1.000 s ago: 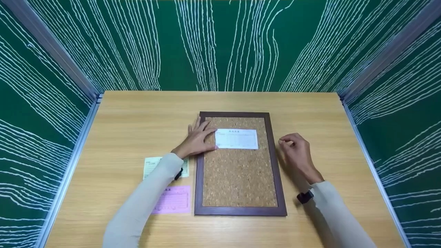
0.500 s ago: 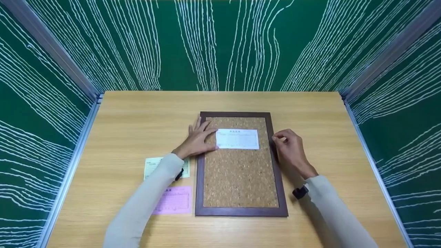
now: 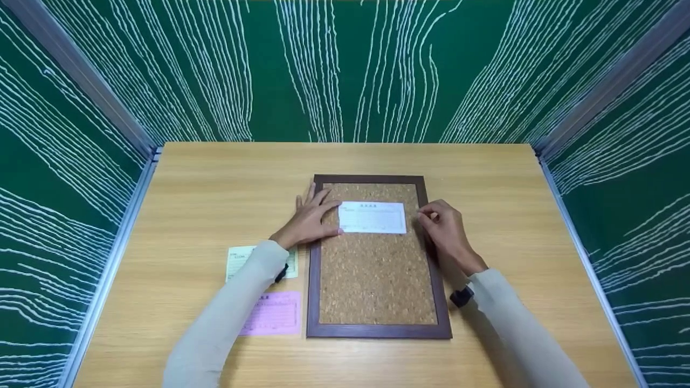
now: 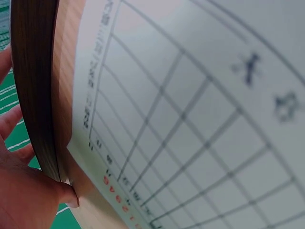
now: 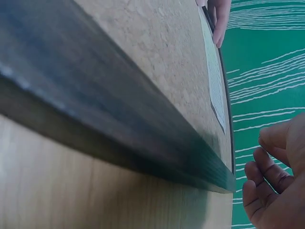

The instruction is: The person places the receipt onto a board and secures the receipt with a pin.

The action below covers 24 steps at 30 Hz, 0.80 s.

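On the upper part of the cork board (image 3: pixel 377 269) lies the white slip (image 3: pixel 372 217). The left hand (image 3: pixel 310 218) rests flat, fingers straight, on its left end. Only the head view shows the right hand (image 3: pixel 444 229) over the board's right frame, fingertips curled together; whether they pinch something I cannot tell. The right wrist view shows curled fingers (image 5: pixel 267 167) beside the frame's edge. Green (image 3: pixel 237 258) and pink (image 3: pixel 272 312) slips lie on the worktop (image 3: pixel 215 178), left.

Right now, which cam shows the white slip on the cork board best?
Head view: the whole white slip lies flat on the cork board, the left hand at its left edge. Left wrist shows only a blurred close-up of its printed grid; right wrist only a thin edge-on sliver.
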{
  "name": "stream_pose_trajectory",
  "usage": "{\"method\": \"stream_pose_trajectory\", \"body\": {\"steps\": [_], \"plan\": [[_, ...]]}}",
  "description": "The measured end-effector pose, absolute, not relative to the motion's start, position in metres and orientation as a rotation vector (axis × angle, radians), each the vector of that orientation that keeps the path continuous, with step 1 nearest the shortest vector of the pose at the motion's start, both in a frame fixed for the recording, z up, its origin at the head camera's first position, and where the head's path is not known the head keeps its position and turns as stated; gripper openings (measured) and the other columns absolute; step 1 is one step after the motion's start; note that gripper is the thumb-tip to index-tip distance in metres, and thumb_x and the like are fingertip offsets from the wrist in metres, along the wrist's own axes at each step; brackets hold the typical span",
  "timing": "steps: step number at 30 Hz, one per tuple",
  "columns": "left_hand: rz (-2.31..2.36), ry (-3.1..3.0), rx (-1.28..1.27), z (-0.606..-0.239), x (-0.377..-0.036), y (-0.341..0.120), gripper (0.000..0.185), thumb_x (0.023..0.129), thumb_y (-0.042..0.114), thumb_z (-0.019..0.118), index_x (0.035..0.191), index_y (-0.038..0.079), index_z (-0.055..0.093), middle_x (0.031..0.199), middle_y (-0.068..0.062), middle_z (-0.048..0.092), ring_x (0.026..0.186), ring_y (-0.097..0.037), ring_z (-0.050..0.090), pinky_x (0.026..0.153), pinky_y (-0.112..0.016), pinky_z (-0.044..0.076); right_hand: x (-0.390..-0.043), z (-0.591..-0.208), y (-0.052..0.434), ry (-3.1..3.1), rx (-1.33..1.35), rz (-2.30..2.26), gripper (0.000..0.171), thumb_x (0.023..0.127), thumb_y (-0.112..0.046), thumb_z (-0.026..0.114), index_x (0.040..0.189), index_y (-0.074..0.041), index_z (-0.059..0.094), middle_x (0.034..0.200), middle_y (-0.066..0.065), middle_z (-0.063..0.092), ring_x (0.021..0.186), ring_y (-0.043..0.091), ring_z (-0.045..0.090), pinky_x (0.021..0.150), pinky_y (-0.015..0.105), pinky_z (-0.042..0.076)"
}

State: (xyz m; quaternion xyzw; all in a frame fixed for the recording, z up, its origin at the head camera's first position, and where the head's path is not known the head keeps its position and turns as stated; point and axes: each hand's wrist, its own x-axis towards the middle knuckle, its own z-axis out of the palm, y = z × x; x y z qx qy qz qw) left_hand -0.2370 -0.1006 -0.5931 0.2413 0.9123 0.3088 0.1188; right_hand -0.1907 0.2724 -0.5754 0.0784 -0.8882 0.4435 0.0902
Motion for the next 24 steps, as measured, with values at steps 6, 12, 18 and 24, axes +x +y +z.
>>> {"method": "stream_pose_trajectory", "body": {"steps": [6,12,18,24], "plan": [[0.899,2.661,0.708,-0.594,-0.237,-0.1,0.082,0.095,0.057,0.078,0.165,0.022,0.053,0.184,-0.011,0.017,0.169,-0.041,-0.016,0.127,-0.077,-0.009,-0.192,-0.578,0.266,-2.627,0.25,1.38,0.01,0.103,0.001,0.073,0.107,0.006,0.08,0.103,0.014,0.072,0.086,0.021,0.061,0.068,0.017,0.047],[0.905,2.668,0.698,-0.594,-0.237,-0.102,0.082,0.094,0.057,0.078,0.165,0.021,0.054,0.184,-0.012,0.018,0.169,-0.041,-0.016,0.127,-0.076,-0.009,-0.196,-0.58,0.258,-2.622,0.264,1.43,0.01,0.104,0.002,0.072,0.109,0.006,0.079,0.101,0.015,0.071,0.084,0.022,0.065,0.066,0.016,0.05],[0.896,2.672,0.682,-0.594,-0.235,-0.101,0.085,0.094,0.06,0.078,0.165,0.021,0.053,0.185,-0.009,0.017,0.169,-0.039,-0.017,0.129,-0.073,-0.01,-0.199,-0.582,0.249,-2.692,0.214,1.417,0.009,0.106,-0.003,0.072,0.109,0.0,0.08,0.102,0.012,0.069,0.088,0.022,0.062,0.068,0.02,0.048],[0.875,2.681,0.701,-0.593,-0.234,-0.099,0.084,0.095,0.058,0.078,0.166,0.019,0.052,0.184,-0.013,0.018,0.169,-0.042,-0.015,0.128,-0.075,-0.008,-0.203,-0.582,0.24,-2.696,0.243,1.449,0.01,0.105,0.0,0.07,0.109,0.002,0.079,0.105,0.013,0.068,0.086,0.022,0.064,0.064,0.019,0.049]]}}
